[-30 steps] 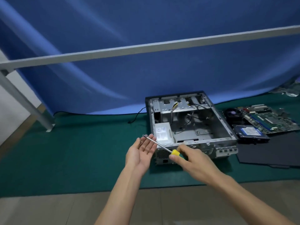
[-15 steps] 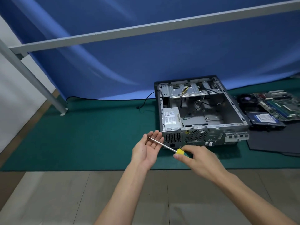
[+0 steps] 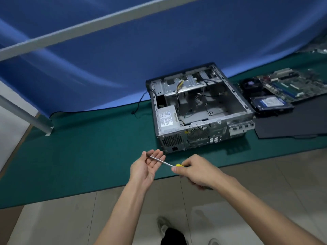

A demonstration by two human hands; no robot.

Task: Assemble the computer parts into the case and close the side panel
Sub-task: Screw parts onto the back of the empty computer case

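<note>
Head view, the only one supplied: the computer case [image 3: 200, 110] lies on its side on the green mat [image 3: 79, 147], open face up, ahead of and slightly right of both hands. Its rear panel faces the person, and its long axis runs away from the person toward the blue backdrop [image 3: 159, 41]. A power supply [image 3: 167, 119] sits in the near-left corner of the case; the main bay appears bare apart from loose cables.

Right hand [image 3: 196, 171] grips the yellow handle of a screwdriver [image 3: 169, 163], fingers curled round it. The shaft points left and slightly away, its tip resting across the fingers of the left hand [image 3: 148, 165], which is held palm up with fingers relaxed and grips nothing.

Motherboard [image 3: 292, 85], with a dark fan at its left end, and hard drive [image 3: 270, 103] lie on the mat to the right of the case, well apart from both hands. The dark side panel [image 3: 297, 122] lies flat beside them, nearer the person.

Judgement: assembly is at an early stage. The loose parts all lie rightward, so the right hand is nearer, but it is occupied by the tool; the free left hand would have to cross over the case.
</note>
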